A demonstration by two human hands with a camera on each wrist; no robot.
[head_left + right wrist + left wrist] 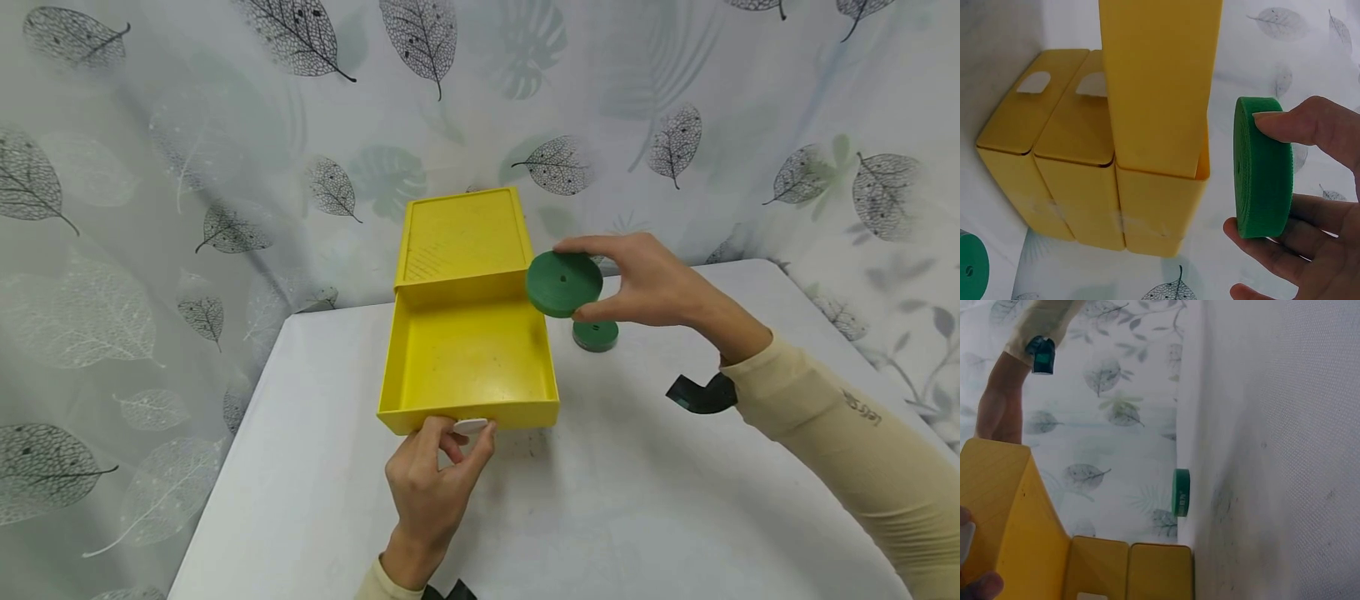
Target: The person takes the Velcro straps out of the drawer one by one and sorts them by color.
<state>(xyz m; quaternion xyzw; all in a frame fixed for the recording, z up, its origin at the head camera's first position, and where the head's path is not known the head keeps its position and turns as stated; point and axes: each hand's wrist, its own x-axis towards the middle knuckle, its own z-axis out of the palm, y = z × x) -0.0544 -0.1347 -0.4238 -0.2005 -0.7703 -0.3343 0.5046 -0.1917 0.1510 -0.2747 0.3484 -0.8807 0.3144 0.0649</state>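
A yellow drawer point(472, 358) stands pulled out of the top of a yellow drawer unit point(465, 237), its inside bare. My left hand point(438, 475) pinches the white handle point(471, 426) at the drawer's front; in the left wrist view only its fingertips point(988, 586) show. My right hand point(648, 279) grips a roll of green tape point(564, 284) by its edge, thumb on one side and fingers on the other, just above the drawer's right wall. In the right wrist view this roll point(1264, 167) stands on edge between thumb and fingers.
A second green roll point(596, 336) lies flat on the white table point(315, 467), right of the drawer unit. Two lower drawers point(1075, 119) of the unit are pushed in, each with a white handle. A leaf-patterned cloth point(480, 117) hangs behind the table.
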